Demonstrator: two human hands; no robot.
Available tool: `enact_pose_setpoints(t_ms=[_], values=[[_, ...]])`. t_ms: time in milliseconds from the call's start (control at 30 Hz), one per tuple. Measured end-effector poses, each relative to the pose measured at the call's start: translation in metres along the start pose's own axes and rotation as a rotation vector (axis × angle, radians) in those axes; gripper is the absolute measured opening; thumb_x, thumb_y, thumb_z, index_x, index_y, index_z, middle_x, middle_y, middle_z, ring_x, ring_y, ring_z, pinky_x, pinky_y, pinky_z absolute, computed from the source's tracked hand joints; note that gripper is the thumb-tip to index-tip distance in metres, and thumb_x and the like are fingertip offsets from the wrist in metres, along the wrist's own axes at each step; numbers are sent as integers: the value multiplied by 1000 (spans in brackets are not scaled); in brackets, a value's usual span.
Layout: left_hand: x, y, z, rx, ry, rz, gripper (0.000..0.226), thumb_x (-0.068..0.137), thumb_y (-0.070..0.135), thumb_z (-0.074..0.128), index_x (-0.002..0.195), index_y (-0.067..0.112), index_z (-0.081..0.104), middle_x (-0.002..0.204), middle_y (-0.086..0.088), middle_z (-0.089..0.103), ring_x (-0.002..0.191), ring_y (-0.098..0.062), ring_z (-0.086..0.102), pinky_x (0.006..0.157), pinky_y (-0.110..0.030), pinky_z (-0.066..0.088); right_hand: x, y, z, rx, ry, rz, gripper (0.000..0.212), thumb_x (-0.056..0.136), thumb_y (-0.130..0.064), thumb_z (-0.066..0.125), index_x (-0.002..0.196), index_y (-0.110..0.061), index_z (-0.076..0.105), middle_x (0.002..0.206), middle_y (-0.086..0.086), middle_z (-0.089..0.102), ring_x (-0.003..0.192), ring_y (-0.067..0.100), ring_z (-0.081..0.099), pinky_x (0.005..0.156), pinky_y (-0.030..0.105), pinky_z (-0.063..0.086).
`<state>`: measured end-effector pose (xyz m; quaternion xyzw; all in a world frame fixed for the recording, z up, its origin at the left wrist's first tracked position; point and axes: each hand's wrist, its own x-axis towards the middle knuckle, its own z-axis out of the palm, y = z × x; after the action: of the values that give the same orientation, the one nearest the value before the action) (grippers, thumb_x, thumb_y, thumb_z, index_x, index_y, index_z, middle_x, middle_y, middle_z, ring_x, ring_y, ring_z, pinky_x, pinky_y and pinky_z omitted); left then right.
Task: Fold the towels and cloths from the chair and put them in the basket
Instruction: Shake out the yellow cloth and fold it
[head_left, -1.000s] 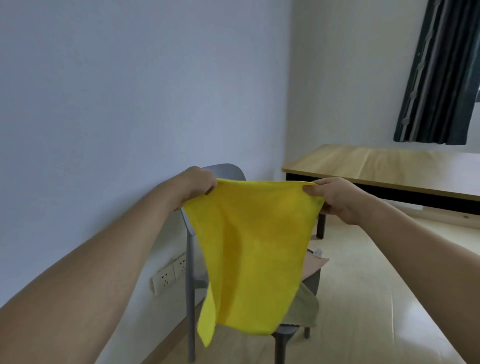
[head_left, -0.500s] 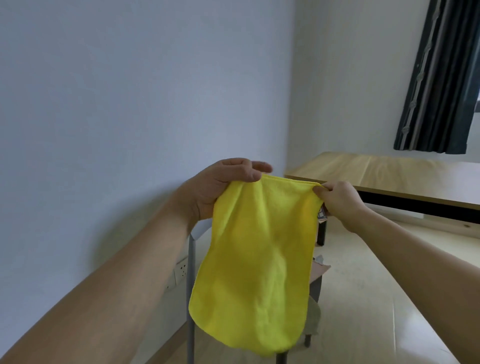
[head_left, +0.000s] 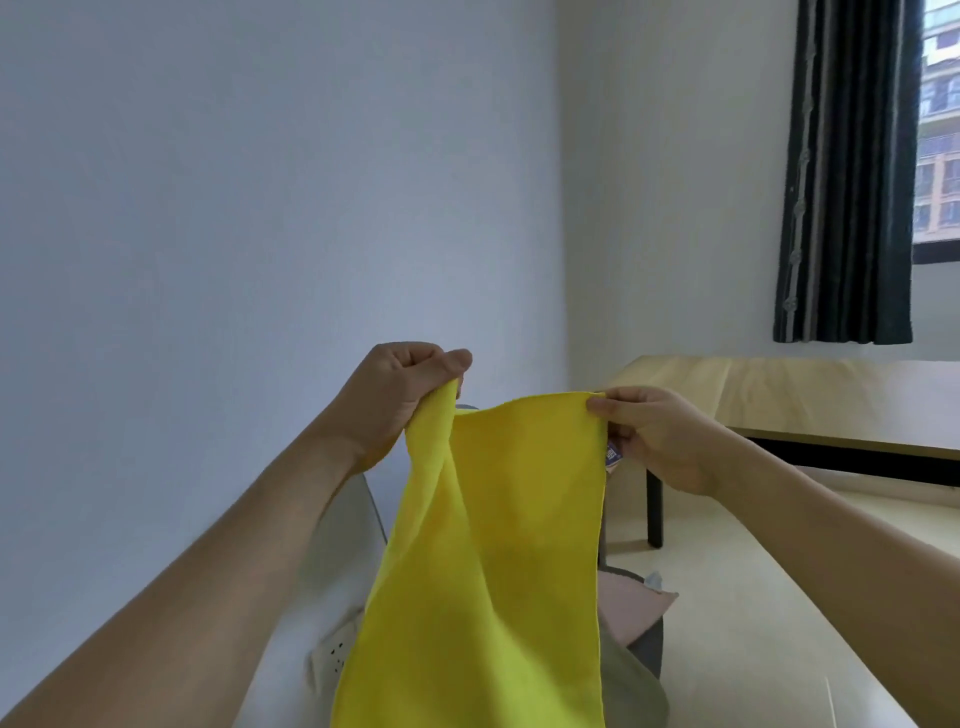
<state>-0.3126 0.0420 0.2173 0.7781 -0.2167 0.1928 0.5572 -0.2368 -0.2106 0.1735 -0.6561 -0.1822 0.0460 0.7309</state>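
Note:
A yellow cloth (head_left: 493, 561) hangs in front of me, held up by its top edge. My left hand (head_left: 400, 387) is closed in a fist on the upper left corner, a little higher than the other side. My right hand (head_left: 654, 441) pinches the upper right corner, where a small blue label (head_left: 613, 457) shows. Behind the cloth stands a grey chair (head_left: 358, 525), mostly hidden, with a pink cloth (head_left: 631, 608) and a greenish cloth (head_left: 628, 691) on its seat. No basket is in view.
A wooden table (head_left: 810, 395) with black legs stands at the right, under a dark curtain (head_left: 847, 171) and window. A white wall runs along the left with a socket (head_left: 335, 657) low down. Light flooring (head_left: 737, 597) stretches between chair and table.
The cloth was first spread wide between both hands, then my left hand came toward the right one and rose. The cloth now hangs narrower and longer. My view has tilted upward.

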Motion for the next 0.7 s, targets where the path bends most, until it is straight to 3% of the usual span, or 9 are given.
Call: enact_pose_setpoints(t_ms=[67, 133, 233, 333, 467, 600, 700], values=[[1, 10, 1, 90, -75, -4, 35, 97, 19, 52, 70, -2, 59, 65, -7, 53, 57, -9, 49, 59, -15, 40, -1, -4, 8, -21, 4, -50, 17, 94, -4, 54, 108, -7, 64, 98, 17, 64, 87, 27, 59, 84, 35, 52], [3, 17, 3, 210, -138, -38, 29, 96, 10, 48, 81, 10, 72, 80, 4, 69, 74, -5, 61, 71, -17, 45, -2, -7, 18, -161, 62, -141, 15, 95, -1, 53, 99, -14, 59, 84, 12, 59, 71, 22, 54, 67, 31, 50], [3, 21, 10, 322, -159, -41, 35, 94, 2, 49, 88, 23, 76, 100, 9, 73, 98, -9, 65, 89, -24, 50, 0, -8, 33, -409, 177, -263, 31, 90, 9, 45, 74, -15, 57, 67, 6, 51, 59, 20, 44, 57, 29, 40], [1, 20, 17, 365, -105, -22, 29, 94, 3, 53, 92, 22, 74, 95, 10, 71, 90, -4, 64, 80, -17, 49, -2, -10, 42, -426, 193, -214, 41, 85, 9, 38, 65, -16, 63, 68, 12, 51, 59, 21, 42, 59, 31, 38], [-1, 13, 18, 408, -16, 10, 17, 90, 9, 60, 100, 23, 63, 77, 4, 62, 69, -9, 54, 61, -21, 42, -14, -16, 45, -314, 96, -186, 38, 90, 4, 38, 79, -13, 70, 84, 12, 62, 77, 24, 54, 79, 35, 48], [-2, 13, 21, 349, 50, 2, 13, 89, 9, 63, 94, 21, 61, 78, 2, 64, 72, -9, 55, 61, -22, 43, -27, -20, 44, -415, -3, -191, 28, 89, -5, 51, 108, -18, 66, 90, 0, 61, 79, 14, 53, 75, 25, 44], [-3, 16, 22, 285, 61, -4, 12, 88, 9, 65, 90, 20, 61, 80, 1, 66, 73, -9, 58, 64, -23, 44, -31, -20, 44, -524, -73, -232, 35, 85, -20, 69, 118, -27, 58, 115, -2, 56, 102, 13, 56, 91, 28, 48]])
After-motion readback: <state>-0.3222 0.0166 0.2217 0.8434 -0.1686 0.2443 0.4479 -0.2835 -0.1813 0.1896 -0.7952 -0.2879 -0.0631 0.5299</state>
